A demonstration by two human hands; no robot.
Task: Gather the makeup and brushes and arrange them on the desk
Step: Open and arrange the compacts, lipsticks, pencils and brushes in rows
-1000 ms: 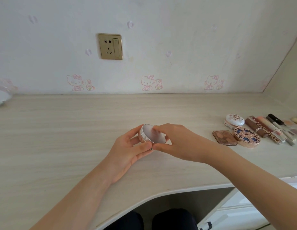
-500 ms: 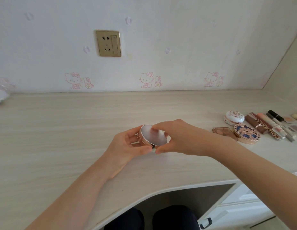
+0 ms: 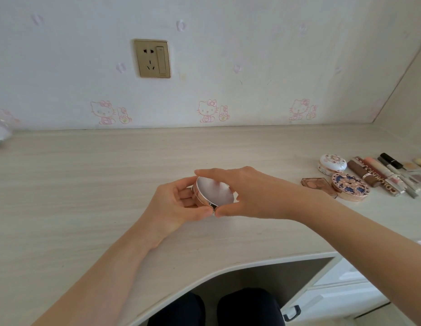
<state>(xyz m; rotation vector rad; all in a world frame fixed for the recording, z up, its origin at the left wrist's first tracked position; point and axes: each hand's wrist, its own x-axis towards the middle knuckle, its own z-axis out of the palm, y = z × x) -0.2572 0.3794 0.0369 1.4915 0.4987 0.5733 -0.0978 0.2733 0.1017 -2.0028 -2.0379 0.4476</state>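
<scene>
— Left side?
— Left hand (image 3: pixel 175 205), fingers (image 3: pixel 184 192) curled round a tilted round compact (image 3: pixel 215 191), over the middle of the bench (image 3: pixel 87 184).
— Next?
— Right hand (image 3: pixel 252 194), pinching the compact's rim from the other side. Far right: more makeup (image 3: pixel 350 187), lying in a row.

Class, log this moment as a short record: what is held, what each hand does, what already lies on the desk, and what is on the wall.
Held item: round compact, silver lid, tilted
Left hand: grips the compact's base from the left
Right hand: pinches the lid rim from the right
Desk, right side: eyeshadow palette, blue-patterned compact, white floral compact, makeup tubes side by side
Wall: gold socket plate; cartoon cat stickers
</scene>
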